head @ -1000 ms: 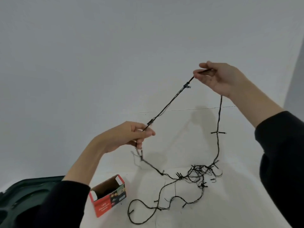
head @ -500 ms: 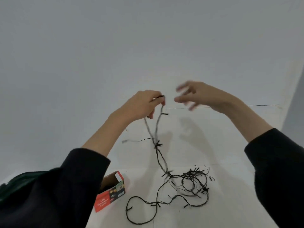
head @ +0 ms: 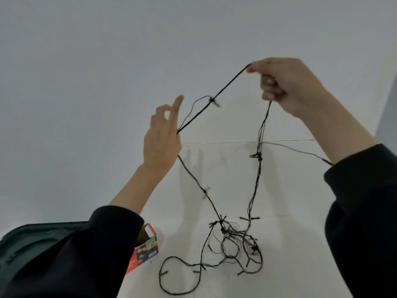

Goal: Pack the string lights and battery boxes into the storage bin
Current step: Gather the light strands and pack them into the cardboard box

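String lights (head: pixel 258 157): taut span between both hands, rest hangs down to a tangle on bench (head: pixel 290 265). Right hand (head: pixel 287 87) grip pinches wire at top. Left hand (head: pixel 163 138): wire crosses palm edge, can't tell if clamped. Vs 0.5 s ago: hands now spread apart, right was empty.

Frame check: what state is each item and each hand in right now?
String lights: unlit, one span taut between the hands, the rest tangled on the table.
Right hand: raised, pinches the strand.
Left hand: raised, index finger straight, strand runs past it; grip hidden.
Red box: open, on the table.
Storage bin: partly hidden by the sleeve; open or closed unclear.
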A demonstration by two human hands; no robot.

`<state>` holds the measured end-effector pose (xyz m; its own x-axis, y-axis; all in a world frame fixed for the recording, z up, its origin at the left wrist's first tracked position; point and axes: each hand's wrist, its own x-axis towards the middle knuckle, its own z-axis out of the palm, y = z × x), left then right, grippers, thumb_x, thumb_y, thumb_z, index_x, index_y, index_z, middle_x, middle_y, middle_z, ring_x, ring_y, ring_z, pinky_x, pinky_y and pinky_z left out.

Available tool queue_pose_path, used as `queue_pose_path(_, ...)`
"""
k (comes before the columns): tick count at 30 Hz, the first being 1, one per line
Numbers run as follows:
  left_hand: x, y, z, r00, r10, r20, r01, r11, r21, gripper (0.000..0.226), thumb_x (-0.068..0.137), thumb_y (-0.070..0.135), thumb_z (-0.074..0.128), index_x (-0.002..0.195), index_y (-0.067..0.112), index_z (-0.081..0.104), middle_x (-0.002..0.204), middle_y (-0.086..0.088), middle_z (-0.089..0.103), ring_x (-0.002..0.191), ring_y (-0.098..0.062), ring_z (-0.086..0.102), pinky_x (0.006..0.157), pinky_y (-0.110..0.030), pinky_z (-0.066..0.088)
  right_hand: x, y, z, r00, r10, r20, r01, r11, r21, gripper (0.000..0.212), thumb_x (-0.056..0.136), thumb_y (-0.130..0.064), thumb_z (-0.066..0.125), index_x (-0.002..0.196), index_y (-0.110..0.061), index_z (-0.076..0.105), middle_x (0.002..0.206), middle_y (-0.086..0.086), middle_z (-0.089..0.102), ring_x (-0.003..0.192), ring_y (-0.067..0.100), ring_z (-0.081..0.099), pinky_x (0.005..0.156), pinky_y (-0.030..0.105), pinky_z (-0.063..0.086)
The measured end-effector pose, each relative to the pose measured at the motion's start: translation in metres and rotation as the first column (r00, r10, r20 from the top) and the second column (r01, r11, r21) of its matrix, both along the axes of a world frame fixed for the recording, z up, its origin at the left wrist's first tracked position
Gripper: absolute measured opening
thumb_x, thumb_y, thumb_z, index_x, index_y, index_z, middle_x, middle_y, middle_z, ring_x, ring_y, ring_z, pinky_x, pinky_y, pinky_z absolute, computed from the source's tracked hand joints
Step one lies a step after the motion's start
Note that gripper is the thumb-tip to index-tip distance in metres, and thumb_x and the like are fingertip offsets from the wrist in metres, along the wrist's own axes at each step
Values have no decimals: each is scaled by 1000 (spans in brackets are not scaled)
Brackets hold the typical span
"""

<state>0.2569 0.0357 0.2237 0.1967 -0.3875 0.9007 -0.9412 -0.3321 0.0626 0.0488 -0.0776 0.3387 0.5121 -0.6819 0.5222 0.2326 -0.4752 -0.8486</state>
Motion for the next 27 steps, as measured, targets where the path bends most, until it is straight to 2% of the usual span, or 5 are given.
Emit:
queue_pose_path(3,12,4,-15,857,-157,-491,215,975,62,27,94,22,53,120,19,53,95,-2,62,80,-18,59,68,-36,47,-8,-12,-1,979,-141,145,130,988,79,15,89,-13,56,75,-13,62,39,-10,37,37,8,25,40,19,28)
queue_pose_path(6,6,6,-3,285,-356,-890,475,859,-192,33,99,31,41,82,10,61,63,-5,66,50,-16,64,57,-29,49,-12,-22,-11,933,-344,-108,318,927,-199,11,88,-13,59,81,-10,67,53,-4,51,41,5,40,43,20,37)
queue_pose_path(11,-30,-4,48,694,-315,-647,471,879,78,29,100,30,35,88,12,54,69,-8,63,44,-16,51,43,-19,40,3,7,-27,732,-157,-663,-81,946,-314,87,71,-40,77,144,-32,30,125,-4,48,114,11,47,98,30,34)
queue_pose_path(15,-48,-18,70,925,-182,-334,269,933,237,26,99,31,33,108,10,44,85,-10,54,71,-30,51,65,-37,42,27,24,-33,769,324,-551,-346,936,68,63,85,-13,67,140,-18,36,90,7,69,90,19,68,97,38,46)
queue_pose_path(27,22,0,-14,547,-193,-815,508,850,139,26,98,25,45,84,11,62,73,-8,69,60,-16,65,63,-20,49,3,-23,-12,968,-241,69,236,969,65,14,86,-12,57,75,-10,67,38,-9,35,33,8,29,42,22,38)
